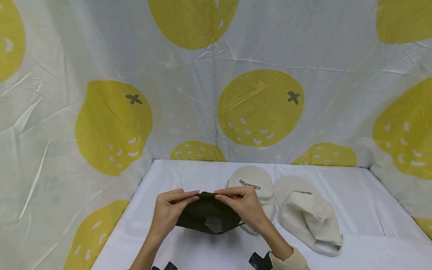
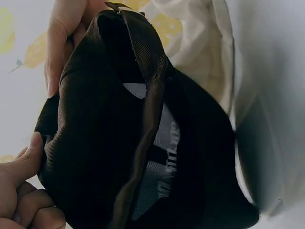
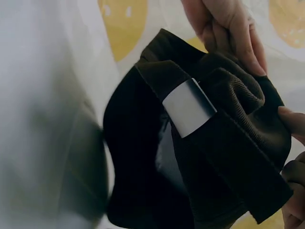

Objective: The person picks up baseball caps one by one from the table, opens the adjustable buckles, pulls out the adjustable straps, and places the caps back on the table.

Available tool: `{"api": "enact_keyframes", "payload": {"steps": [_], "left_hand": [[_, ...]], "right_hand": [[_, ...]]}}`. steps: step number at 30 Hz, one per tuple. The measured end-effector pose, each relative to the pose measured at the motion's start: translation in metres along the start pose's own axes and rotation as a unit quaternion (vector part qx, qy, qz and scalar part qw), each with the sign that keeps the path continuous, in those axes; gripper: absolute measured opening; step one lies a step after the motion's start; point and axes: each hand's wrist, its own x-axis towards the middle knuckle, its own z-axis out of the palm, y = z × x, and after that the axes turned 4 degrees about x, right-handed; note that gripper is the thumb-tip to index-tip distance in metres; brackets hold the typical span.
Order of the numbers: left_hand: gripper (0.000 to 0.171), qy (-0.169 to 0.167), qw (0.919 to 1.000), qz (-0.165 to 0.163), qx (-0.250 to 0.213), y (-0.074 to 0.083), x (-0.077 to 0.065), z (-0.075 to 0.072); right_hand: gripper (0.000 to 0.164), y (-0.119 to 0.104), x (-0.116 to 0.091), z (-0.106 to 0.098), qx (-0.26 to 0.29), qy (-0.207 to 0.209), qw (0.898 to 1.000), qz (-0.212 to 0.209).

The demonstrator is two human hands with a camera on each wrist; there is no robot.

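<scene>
Between both hands hangs a dark brown baseball cap (image 1: 192, 217), held up over the white table with its hollow inside facing me. My left hand (image 1: 168, 208) pinches the fabric along the top edge between thumb and fingers. Just across from it, my right hand (image 1: 248, 206) pinches the same edge. In the right wrist view a back strap (image 3: 243, 157) runs through a silver metal buckle (image 3: 189, 107), its loose end hanging down. A pale label (image 2: 157, 176) with lettering shows inside the cap in the left wrist view.
Two beige caps lie on the white table (image 1: 125, 240) to the right: one cap (image 1: 251, 176) with dark lettering, partly behind my right hand, and another cap (image 1: 305, 210) beside it with a crumpled crown. A lemon-print cloth (image 1: 189, 112) hangs behind and at the sides.
</scene>
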Motion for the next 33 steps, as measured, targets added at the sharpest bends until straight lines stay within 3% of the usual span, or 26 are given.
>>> {"api": "enact_keyframes", "payload": {"steps": [5,10,17,26,33], "left_hand": [[0.016,-0.011,0.9998,0.014,-0.002,0.018,-0.004,0.003],[0.017,-0.027,0.999,0.033,-0.011,0.029,-0.006,0.006],[0.017,-0.038,0.999,0.001,-0.025,0.032,-0.004,0.01],[0.014,0.022,0.999,-0.037,-0.013,0.032,0.007,0.013],[0.012,0.047,0.9975,-0.054,0.003,0.026,0.018,0.012]], "right_hand": [[0.012,-0.016,-0.004,-0.007,-0.022,0.005,1.0,-0.007],[0.011,-0.025,-0.006,-0.013,-0.01,0.001,1.0,0.0],[0.012,-0.024,-0.007,-0.018,-0.008,0.006,1.0,0.004],[0.017,-0.025,-0.012,-0.037,-0.015,0.019,1.0,0.002],[0.017,-0.026,-0.02,-0.06,-0.019,0.01,1.0,0.003]]}}
